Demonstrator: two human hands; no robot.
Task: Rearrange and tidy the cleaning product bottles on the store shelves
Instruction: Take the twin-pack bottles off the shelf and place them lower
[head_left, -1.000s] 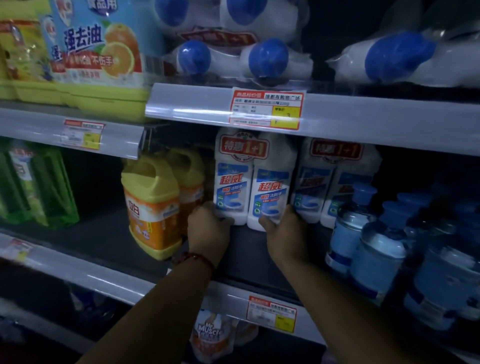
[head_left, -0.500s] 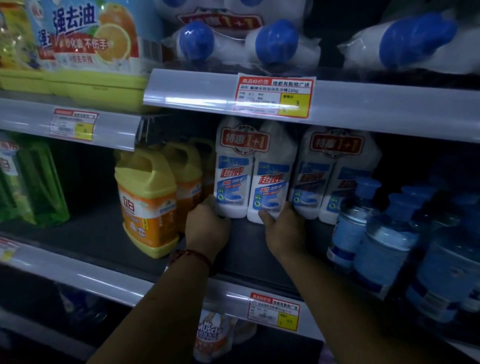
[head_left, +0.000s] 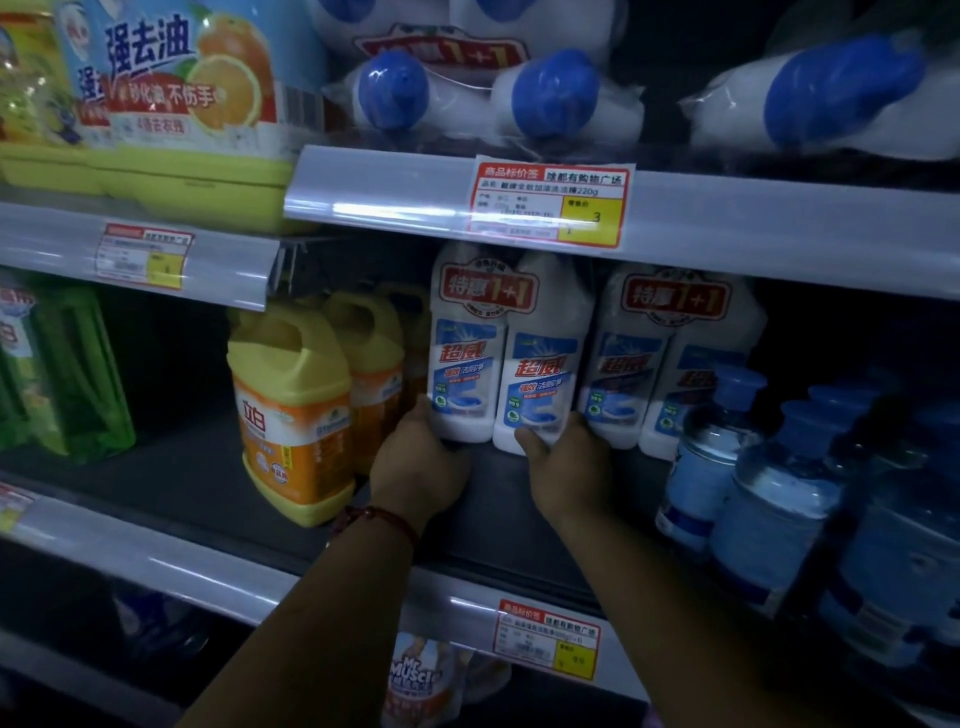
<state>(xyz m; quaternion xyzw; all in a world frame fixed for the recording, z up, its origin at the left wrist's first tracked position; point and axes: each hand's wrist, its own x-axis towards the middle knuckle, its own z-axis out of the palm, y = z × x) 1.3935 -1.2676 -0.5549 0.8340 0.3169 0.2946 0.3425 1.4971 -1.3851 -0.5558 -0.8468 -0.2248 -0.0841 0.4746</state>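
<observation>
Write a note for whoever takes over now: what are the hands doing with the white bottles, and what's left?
Left hand grips the white twin pack at its bottom left corner; right hand grips its bottom right corner.
Done: the pack is upright on the middle shelf, label outward, between the yellow jugs and a second white pack.
Left, probably: line it up with that neighbour, let go, then check the blue bottles.

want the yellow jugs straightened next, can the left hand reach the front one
Probably yes: the left hand holds the white twin pack beside the front yellow jug, nothing stands between, once it lets go.
</observation>
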